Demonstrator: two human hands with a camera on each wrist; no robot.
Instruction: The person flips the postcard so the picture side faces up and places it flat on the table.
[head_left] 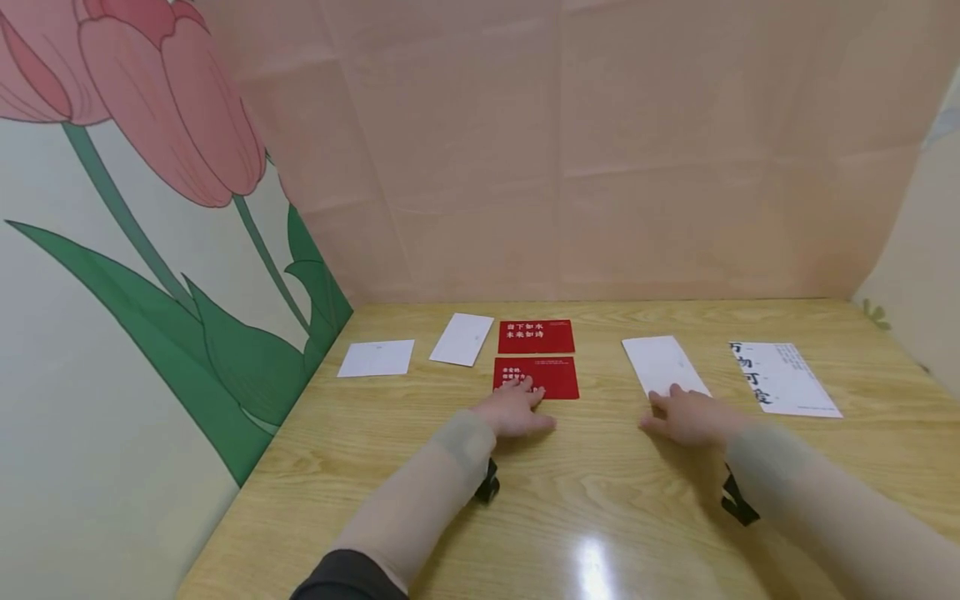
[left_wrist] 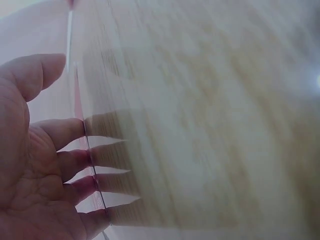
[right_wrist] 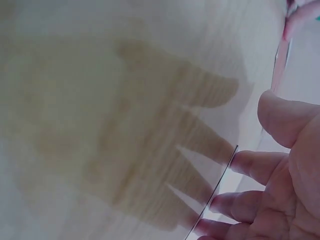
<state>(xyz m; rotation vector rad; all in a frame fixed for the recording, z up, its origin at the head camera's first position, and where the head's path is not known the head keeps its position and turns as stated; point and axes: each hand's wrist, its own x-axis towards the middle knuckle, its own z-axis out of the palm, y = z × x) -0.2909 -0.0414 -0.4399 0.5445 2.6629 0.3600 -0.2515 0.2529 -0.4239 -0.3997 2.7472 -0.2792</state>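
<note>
My left hand (head_left: 512,412) rests its spread fingertips on the lower red card (head_left: 551,379), which carries white lettering. Just behind it lies another red card (head_left: 536,337). Farther right, my right hand (head_left: 692,417) touches the near edge of a white card (head_left: 662,361) with its fingertips. In the left wrist view the fingers of the left hand (left_wrist: 45,155) reach straight to the card's edge, thumb apart. The right wrist view has the right hand (right_wrist: 280,175) with extended fingers at a thin card edge. Neither hand is curled round anything.
Two white cards, one flat sideways (head_left: 376,358) and one tilted (head_left: 462,339), lie at the left. A white card with black characters (head_left: 795,379) is at the right. The wooden table (head_left: 600,492) ends at a pink cloth (head_left: 570,167) behind and a tulip-painted wall (head_left: 112,375).
</note>
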